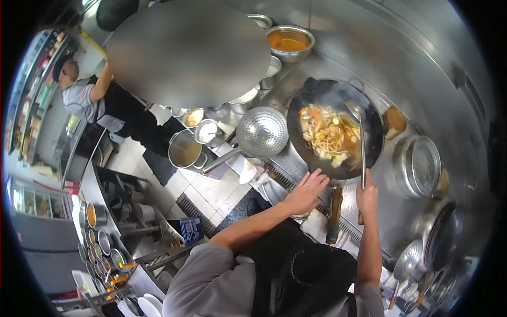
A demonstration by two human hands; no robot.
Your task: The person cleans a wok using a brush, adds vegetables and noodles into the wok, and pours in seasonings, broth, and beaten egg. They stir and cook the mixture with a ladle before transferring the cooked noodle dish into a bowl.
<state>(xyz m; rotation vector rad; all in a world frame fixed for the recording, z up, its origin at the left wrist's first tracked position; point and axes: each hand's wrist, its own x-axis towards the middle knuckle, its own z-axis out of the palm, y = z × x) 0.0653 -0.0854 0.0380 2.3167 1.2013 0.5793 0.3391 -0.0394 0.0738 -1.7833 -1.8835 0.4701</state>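
Observation:
Noodles with vegetables (330,134) lie in a steaming black wok (372,152). My right hand (366,198) is wrapped round the handle of a long metal ladle (362,140), whose bowl rests at the upper right of the food. Near the wok's lower left rim is my left hand (308,190), fingers spread and nothing held. Between the two hands, a bundled bamboo brush (334,215) lies on the counter edge. A perforated strainer (262,132) sits just left of the wok.
A pot of liquid (186,149) and small bowls stand left of the strainer. Orange liquid fills a bowl (289,44) behind the wok. Stacked metal pans (417,166) are at right. Another person (87,100) stands at the far left. A blurred patch hides the top.

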